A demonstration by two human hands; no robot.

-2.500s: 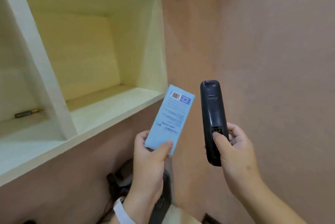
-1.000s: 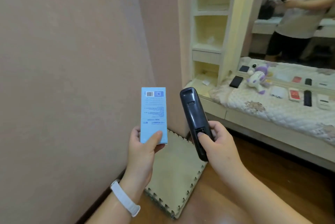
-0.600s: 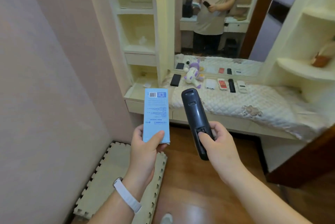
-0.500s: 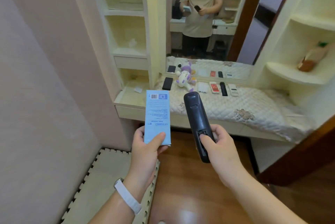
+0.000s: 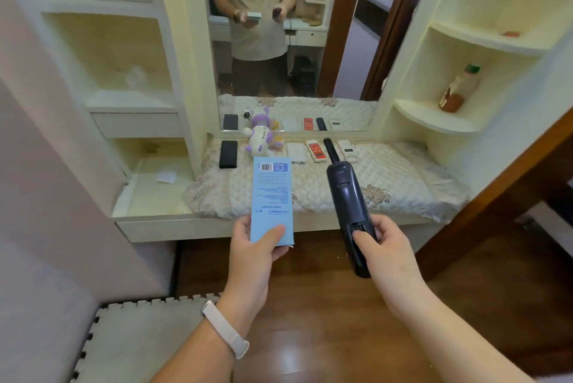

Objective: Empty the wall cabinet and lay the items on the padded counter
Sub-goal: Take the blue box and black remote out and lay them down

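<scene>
Box (image 5: 273,196) pinched in left hand (image 5: 252,254), remote (image 5: 348,212) gripped in right hand (image 5: 386,247), both short of padded counter (image 5: 403,184)

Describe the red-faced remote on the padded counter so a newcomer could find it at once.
Start at the big mirror; below it a quilted pad covers the counter. In the row along the mirror's foot, the red-faced remote lies between a plain white box and a slim black remote. Only it shows red.
</scene>
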